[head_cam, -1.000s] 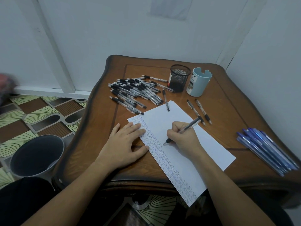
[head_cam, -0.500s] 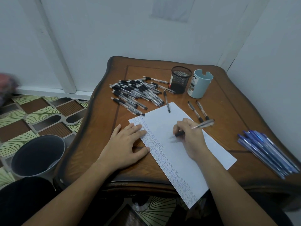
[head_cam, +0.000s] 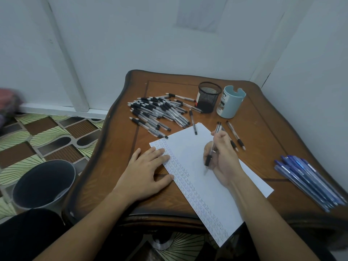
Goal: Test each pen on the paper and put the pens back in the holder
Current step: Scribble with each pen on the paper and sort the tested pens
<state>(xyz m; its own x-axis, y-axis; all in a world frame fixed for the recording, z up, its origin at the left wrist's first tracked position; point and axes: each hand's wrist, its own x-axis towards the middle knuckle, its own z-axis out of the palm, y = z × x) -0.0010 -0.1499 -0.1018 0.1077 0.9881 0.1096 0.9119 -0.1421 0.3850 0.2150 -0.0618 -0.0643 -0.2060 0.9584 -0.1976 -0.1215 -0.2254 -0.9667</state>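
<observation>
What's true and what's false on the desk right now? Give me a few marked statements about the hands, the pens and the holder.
1. The right hand grips a pen over the paper. True.
2. The left hand is raised clear of the paper. False: it lies flat, with its fingers on the paper's left edge.
3. The mesh holder is packed with pens. False: no pens stick out of it.
4. A bunch of blue pens lies near the right edge of the table. True.
5. A pile of black pens lies left of the mesh holder. True.
</observation>
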